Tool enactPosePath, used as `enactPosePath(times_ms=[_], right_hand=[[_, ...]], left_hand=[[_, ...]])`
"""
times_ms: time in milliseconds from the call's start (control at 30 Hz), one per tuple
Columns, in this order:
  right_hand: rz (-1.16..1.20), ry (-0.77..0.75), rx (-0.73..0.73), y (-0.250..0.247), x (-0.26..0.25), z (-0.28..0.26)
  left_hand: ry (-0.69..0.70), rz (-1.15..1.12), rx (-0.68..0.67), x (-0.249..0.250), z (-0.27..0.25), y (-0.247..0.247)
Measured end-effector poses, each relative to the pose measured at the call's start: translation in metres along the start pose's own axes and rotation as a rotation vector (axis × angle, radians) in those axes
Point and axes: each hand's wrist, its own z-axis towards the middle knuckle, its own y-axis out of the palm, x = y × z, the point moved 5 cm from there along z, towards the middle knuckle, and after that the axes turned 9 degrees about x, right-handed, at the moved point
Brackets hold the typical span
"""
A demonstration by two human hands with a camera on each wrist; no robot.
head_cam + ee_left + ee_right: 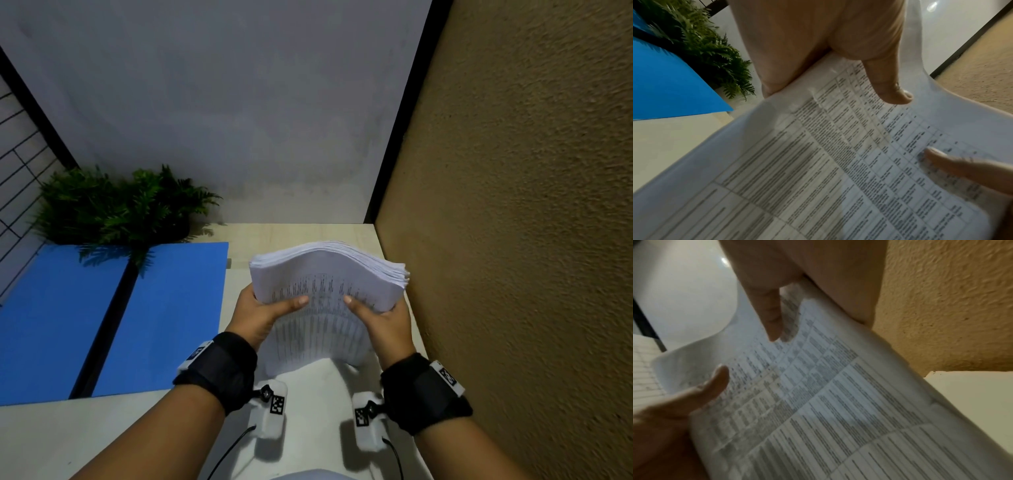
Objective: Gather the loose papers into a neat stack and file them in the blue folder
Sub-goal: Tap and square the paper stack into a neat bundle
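Leftmost, a fern plant (116, 202) overhangs the open blue folder (164, 315) flat on the bench (68, 442), while beside it the left hand (260, 315) and right hand (383, 322) each grip the bowed paper stack (325, 274), close by a textured brown wall (531, 205).

Behind the fingers, each bare forearm wears a black fabric wrist strap (219, 371) carrying a white camera module (269, 409) with black-and-white square markers and a black cable (233, 452).
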Motion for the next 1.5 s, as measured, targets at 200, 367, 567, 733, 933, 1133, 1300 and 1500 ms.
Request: enactPosePath(times_ms=[200, 367, 567, 733, 933, 1133, 1300, 1500], right_hand=[[-0.032, -0.080, 0.129, -0.004, -0.015, 0.007], [-0.079, -0.227, 0.126, 0.002, -0.034, 0.001], [-0.207, -0.496, 0.183, 0.002, -0.056, -0.005], [-0.301, -0.420, 0.152, 0.002, -0.056, 0.007], [-0.274, -0.410, 0.216, -0.001, -0.059, 0.007], [-0.302, -0.481, 0.229, 0.001, -0.065, 0.006], [-0.377, -0.489, 0.194, 0.006, -0.063, 0.009], [-0.382, -0.530, 0.213, 0.007, -0.065, 0.011]], left_hand=[[0.092, 0.014, 0.018, 0.010, 0.001, 0.000], [0.183, 0.002, 0.028, 0.024, -0.003, 0.006], [0.259, 0.037, 0.078, 0.037, -0.005, 0.004], [0.202, 0.018, 0.081, 0.029, -0.004, 0.001], [0.177, 0.028, 0.051, 0.023, -0.001, 0.002], [0.155, 0.014, 0.041, 0.018, 0.003, 0.000], [0.140, 0.033, 0.033, 0.012, 0.007, -0.002], [0.120, 0.032, 0.020, 0.009, 0.008, 0.000]])
